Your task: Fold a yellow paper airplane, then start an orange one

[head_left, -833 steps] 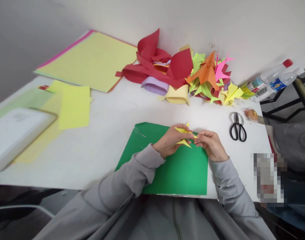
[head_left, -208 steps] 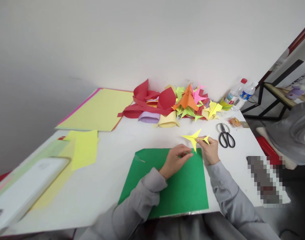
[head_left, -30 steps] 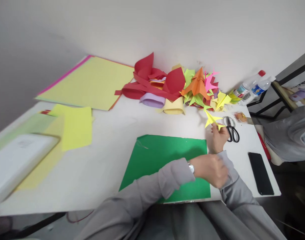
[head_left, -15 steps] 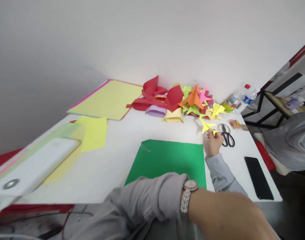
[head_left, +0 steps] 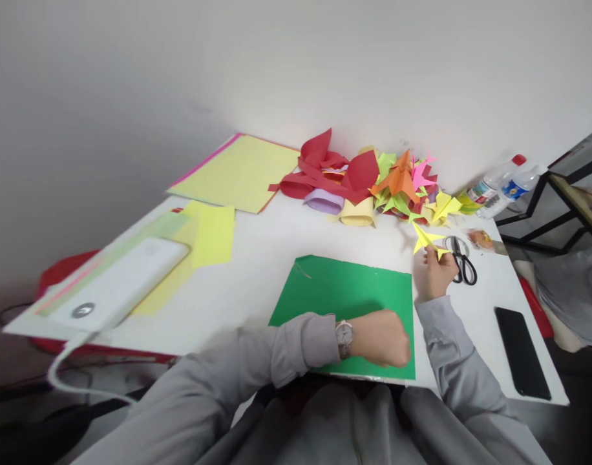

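My right hand (head_left: 435,274) pinches a small yellow folded paper plane (head_left: 426,239) and holds it up above the white table (head_left: 257,278), just left of the black scissors (head_left: 462,261). My left hand (head_left: 384,338) is curled into a loose fist with its back to the camera, over the near right corner of a green paper sheet (head_left: 344,297). A wristwatch (head_left: 345,334) shows on that wrist. Nothing can be seen in the left hand.
A heap of coloured folded paper (head_left: 373,184) lies against the wall. A stack of yellow sheets (head_left: 240,171) and a loose yellow sheet (head_left: 211,232) sit left. A white device (head_left: 116,281), a black phone (head_left: 521,352) and two plastic bottles (head_left: 502,181) are also here.
My left arm has dropped from close to the camera back down over the green sheet. My right hand still holds the yellow plane by the scissors.
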`<action>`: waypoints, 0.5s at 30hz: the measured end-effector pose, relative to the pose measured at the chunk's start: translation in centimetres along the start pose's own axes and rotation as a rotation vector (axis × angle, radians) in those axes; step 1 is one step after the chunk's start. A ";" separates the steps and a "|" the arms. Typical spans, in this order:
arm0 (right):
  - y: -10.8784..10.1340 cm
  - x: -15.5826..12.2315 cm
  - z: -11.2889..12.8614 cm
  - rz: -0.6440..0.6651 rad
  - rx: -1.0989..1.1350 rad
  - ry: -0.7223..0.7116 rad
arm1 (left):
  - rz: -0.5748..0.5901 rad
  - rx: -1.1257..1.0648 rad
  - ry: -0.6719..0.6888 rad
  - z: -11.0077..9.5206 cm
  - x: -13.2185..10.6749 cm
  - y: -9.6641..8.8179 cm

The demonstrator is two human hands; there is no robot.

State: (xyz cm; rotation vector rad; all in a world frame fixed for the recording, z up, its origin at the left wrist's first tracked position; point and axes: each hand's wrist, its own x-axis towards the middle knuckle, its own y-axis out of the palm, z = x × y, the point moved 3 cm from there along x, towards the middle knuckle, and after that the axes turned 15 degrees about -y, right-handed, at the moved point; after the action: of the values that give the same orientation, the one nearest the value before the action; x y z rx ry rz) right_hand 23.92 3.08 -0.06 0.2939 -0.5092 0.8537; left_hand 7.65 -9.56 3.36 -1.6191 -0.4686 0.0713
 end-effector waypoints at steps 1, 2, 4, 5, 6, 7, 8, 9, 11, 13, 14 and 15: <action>0.0 -0.1 0.0 -0.001 -0.001 0.001 | -0.011 -0.001 -0.010 0.5 -0.2 0.5; 0.1 -0.1 0.1 -0.001 -0.005 0.001 | -0.021 -0.003 -0.016 1.0 -0.5 1.0; 0.1 -0.3 0.1 -0.004 -0.017 -0.001 | -0.044 -0.014 -0.009 1.8 -0.9 2.0; 0.1 -0.4 0.2 -0.007 -0.026 -0.003 | -0.067 -0.026 -0.008 2.2 -1.1 2.4; 0.0 -0.5 0.1 -0.010 -0.035 -0.004 | -0.098 -0.037 -0.015 2.6 -1.3 2.7; -0.1 -0.5 0.1 -0.015 -0.046 -0.007 | -0.125 -0.053 -0.025 3.0 -1.5 3.0; -0.2 -0.6 0.0 -0.023 -0.058 -0.010 | -0.148 -0.072 -0.041 3.3 -1.6 3.1; -0.4 -0.5 -0.1 -0.034 -0.068 -0.014 | -0.168 -0.090 -0.069 3.7 -1.8 3.2; -0.7 -0.1 -0.5 -0.066 -0.089 -0.022 | -0.196 -0.120 -0.113 4.2 -1.9 3.2; -1.0 0.8 -0.8 -0.106 -0.109 -0.026 | -0.227 -0.141 -0.145 4.5 -1.9 3.1; -1.1 1.5 -1.0 -0.126 -0.119 -0.027 | -0.242 -0.154 -0.147 4.5 -1.9 3.1; -1.1 2.2 -1.2 -0.146 -0.129 -0.026 | -0.260 -0.169 -0.150 4.5 -2.0 3.1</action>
State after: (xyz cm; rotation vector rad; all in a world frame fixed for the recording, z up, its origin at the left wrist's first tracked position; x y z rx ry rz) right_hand 26.39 4.32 0.10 0.2213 -0.5573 0.6735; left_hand 5.20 -6.06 -0.57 -1.7109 -0.8159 -0.0440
